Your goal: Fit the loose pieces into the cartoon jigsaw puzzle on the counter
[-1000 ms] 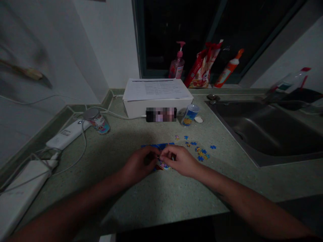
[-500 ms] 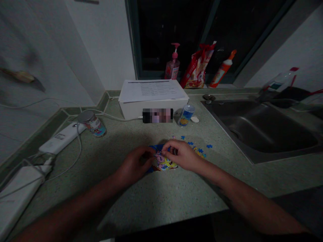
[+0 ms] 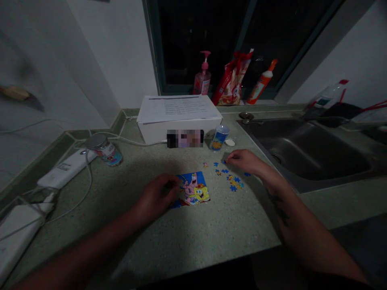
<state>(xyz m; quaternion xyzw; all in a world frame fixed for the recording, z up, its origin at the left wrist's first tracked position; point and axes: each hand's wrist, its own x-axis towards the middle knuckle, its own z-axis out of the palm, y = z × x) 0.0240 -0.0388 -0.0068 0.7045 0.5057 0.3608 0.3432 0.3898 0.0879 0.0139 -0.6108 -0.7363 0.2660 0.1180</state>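
- Here, our right hand [image 3: 243,160] pinches a blue piece [image 3: 224,162].
- Our left hand [image 3: 157,196] curls over the puzzle [image 3: 198,190]; whether its fingertips meet, we cannot tell.

Left hand [image 3: 160,195] was at the left edge of a cartoon picture [image 3: 196,191] on the counter [image 3: 181,249], right hand [image 3: 246,161] had its fingertips at a blue puzzle piece [image 3: 224,162], couldn't tell if gripped tbh. More loose pieces [image 3: 234,188] lay nearby, blue can [image 3: 219,140] behind them.
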